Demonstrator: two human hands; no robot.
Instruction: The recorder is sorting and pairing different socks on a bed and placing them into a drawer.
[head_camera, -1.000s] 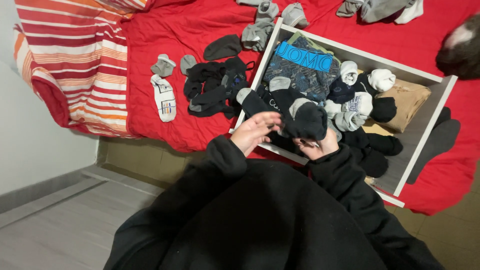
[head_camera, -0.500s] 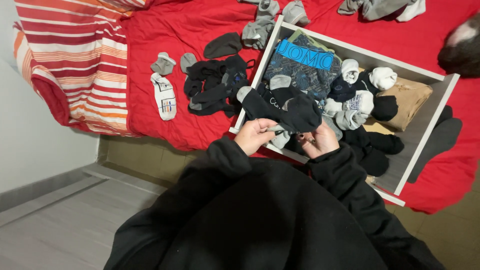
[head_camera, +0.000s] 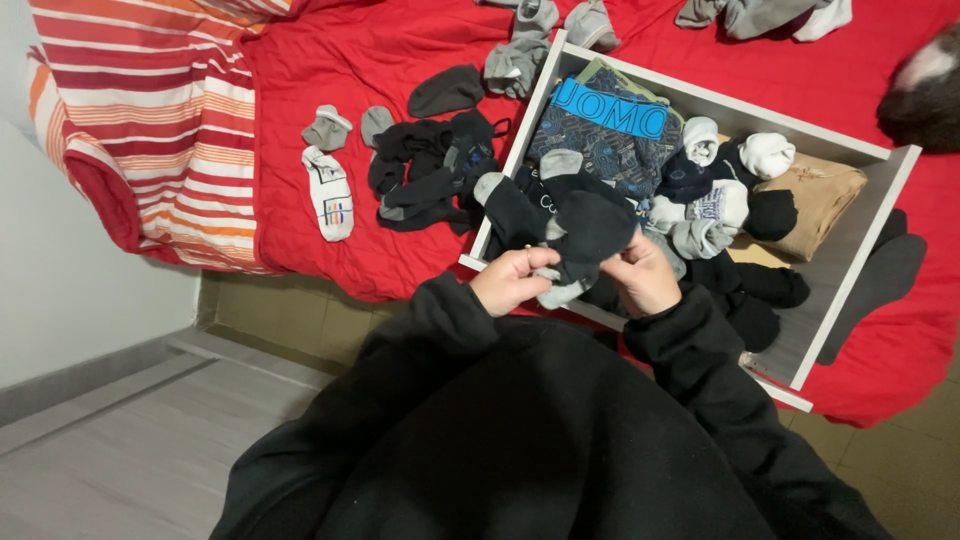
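Black sock (head_camera: 590, 232) with a grey toe and cuff, held up between both hands over the near edge of the drawer (head_camera: 868, 232). Left hand (head_camera: 515, 281) pinches the sock's lower grey end, fingers (head_camera: 527, 262) curled closed on the fabric. Right hand (head_camera: 642, 277) grips the other side, fingers closed on it too; how much cloth sits inside the right palm cannot be told.

White drawer lies on the red bed cover (head_camera: 340, 55), pulled out of any furniture, set at a slant. Inside it: a folded dark patterned garment with a blue waistband (head_camera: 608, 128) at the far end, rolled white and grey socks (head_camera: 712, 205) in the middle, a white rolled pair (head_camera: 770, 153) beside a tan folded cloth (head_camera: 815, 195), and black socks (head_camera: 755, 295) towards the near right corner.

Left of the drawer, on the bed cover, a loose heap of black socks (head_camera: 430, 175), a single dark sock (head_camera: 445, 92) just beyond it, two small grey socks (head_camera: 340, 127), and a white patterned sock (head_camera: 331, 192) lying flat. More grey socks (head_camera: 520, 50) near the drawer's far corner. Striped orange and white blanket (head_camera: 140, 120) hangs over the bed's left side. Grey floor (head_camera: 130, 450) below. Black sleeves (head_camera: 560, 430) fill the foreground.
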